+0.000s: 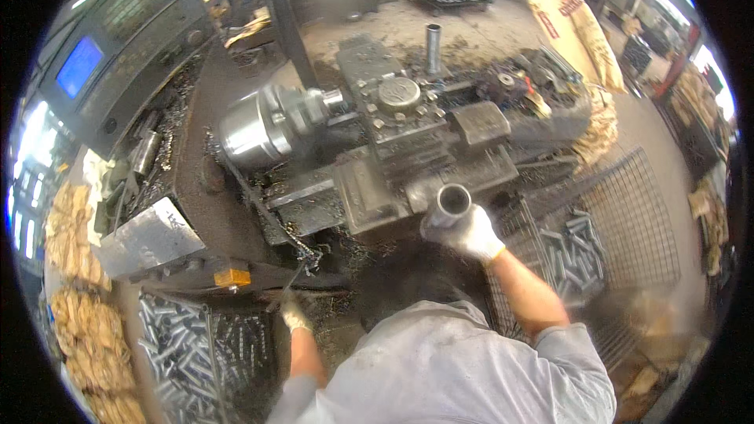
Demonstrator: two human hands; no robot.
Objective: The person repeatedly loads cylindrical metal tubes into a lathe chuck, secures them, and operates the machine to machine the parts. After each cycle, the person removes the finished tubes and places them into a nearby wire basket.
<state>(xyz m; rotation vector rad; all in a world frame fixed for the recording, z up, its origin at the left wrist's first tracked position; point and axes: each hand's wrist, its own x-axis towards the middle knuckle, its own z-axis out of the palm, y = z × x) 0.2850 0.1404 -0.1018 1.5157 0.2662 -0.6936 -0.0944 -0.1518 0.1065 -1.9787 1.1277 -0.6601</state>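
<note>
My right hand [477, 235], in a pale work glove, is closed around a hollow metal tube [453, 202]. The tube stands near upright, its round open end facing up, in front of the lathe carriage [373, 196]. Low on the left, my gloved left hand [295, 316] is closed on the lower end of a thin metal rod [294, 275]; its fingers are partly blurred. Metal shavings [310, 257] are tangled at the rod's upper end. Beyond my hands sits the lathe's shiny chuck [255, 129], with a short bright cylindrical end facing the tool post [399, 94].
Another tube [433, 49] stands upright behind the tool post. Wire bins of metal tubes lie at the lower left [177, 353] and right [577, 259]. A machine panel with a blue screen [79, 67] rises at the left. Stacked sacks [90, 338] line the left edge.
</note>
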